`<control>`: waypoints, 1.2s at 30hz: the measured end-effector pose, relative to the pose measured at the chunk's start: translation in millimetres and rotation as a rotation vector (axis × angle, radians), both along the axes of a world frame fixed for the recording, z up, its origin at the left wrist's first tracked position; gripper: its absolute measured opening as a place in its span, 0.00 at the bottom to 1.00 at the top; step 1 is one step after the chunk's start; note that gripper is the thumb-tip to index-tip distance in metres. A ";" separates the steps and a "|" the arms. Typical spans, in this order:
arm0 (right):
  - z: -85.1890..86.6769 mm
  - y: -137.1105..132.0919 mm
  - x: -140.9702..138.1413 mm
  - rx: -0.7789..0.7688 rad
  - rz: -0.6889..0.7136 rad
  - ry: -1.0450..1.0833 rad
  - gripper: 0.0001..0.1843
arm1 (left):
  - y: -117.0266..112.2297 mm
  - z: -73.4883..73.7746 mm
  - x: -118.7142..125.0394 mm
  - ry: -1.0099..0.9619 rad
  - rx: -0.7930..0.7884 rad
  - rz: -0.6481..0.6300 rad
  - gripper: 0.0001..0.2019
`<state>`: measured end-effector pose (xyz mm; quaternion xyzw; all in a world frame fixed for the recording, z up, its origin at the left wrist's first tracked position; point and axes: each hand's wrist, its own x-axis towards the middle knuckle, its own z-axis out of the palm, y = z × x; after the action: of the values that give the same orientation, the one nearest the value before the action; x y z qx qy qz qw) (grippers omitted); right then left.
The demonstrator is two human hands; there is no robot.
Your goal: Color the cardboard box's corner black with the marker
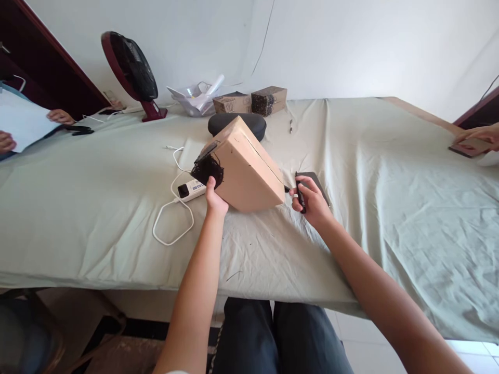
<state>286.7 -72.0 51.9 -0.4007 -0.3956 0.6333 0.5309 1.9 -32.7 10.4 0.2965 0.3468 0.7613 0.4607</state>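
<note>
My left hand (215, 196) grips the near left corner of a tilted cardboard box (249, 165) and holds it up on one edge on the table. A black scribbled patch (207, 169) marks the box's left face. My right hand (310, 200) is closed round a black marker pen (300, 195), its tip pointing at the box's lower right corner. Under that hand lies a dark flat phone-like object (316, 183) on the cloth.
A pale green cloth (97, 197) covers the table. A white charger with its looped cable (171, 218), a black case (237, 122), two small boxes (249, 101), a red fan (130, 67) and a plastic bag (195, 98) lie beyond. Other people's hands hold paper (19, 122) at left and a phone (470, 147) at right.
</note>
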 end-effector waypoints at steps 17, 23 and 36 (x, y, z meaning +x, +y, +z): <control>-60.6 38.7 -5.6 0.589 0.059 -1.079 0.21 | 5.3 -1.4 7.0 0.069 0.097 0.059 0.51; -62.4 64.2 -16.0 0.643 0.049 -1.176 0.21 | 4.8 -2.5 7.8 0.130 0.152 0.015 0.48; -59.0 57.7 -7.2 0.618 -0.136 -0.899 0.15 | 9.7 -18.1 3.9 0.080 0.038 -0.011 0.44</control>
<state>279.5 -14.3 -7.1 -0.4818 -0.7242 0.2185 0.4423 5.8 -22.9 -7.7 0.3373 0.3489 0.7527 0.4449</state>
